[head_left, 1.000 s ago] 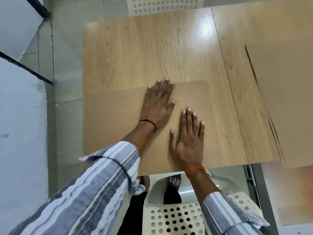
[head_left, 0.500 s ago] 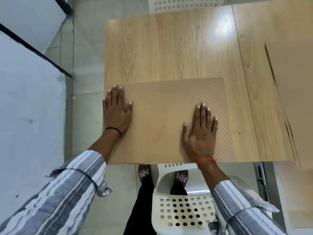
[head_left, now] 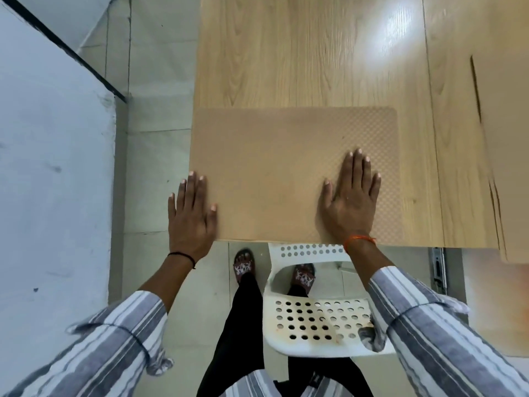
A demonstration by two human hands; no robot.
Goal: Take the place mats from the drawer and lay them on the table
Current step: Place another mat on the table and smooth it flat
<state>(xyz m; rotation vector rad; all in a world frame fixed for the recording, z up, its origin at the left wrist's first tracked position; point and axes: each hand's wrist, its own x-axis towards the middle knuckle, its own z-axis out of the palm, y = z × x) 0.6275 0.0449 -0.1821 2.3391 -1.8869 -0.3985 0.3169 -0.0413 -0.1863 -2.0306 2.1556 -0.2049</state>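
Observation:
A tan place mat (head_left: 274,167) with a fine woven pattern lies flat at the near left corner of the wooden table (head_left: 300,53), its near edge along the table's front edge. My right hand (head_left: 350,199) presses flat on the mat's right part, fingers straight. My left hand (head_left: 190,217) lies flat with straight fingers at the mat's left edge, partly over the table's side. At the far right, more tan mats (head_left: 509,138) lie stacked on the table, overhanging its front edge. The drawer is not in view.
A white perforated chair (head_left: 317,322) stands just under the table's front edge, between my legs. Another white perforated chair shows nowhere else. A pale wall (head_left: 51,167) with a dark strip runs along the left, with tiled floor (head_left: 154,81) between it and the table.
My left hand has slid from the mat's middle out to its left edge and toward me. The right hand has stayed pressed on the mat's right part. The mat lies flat throughout.

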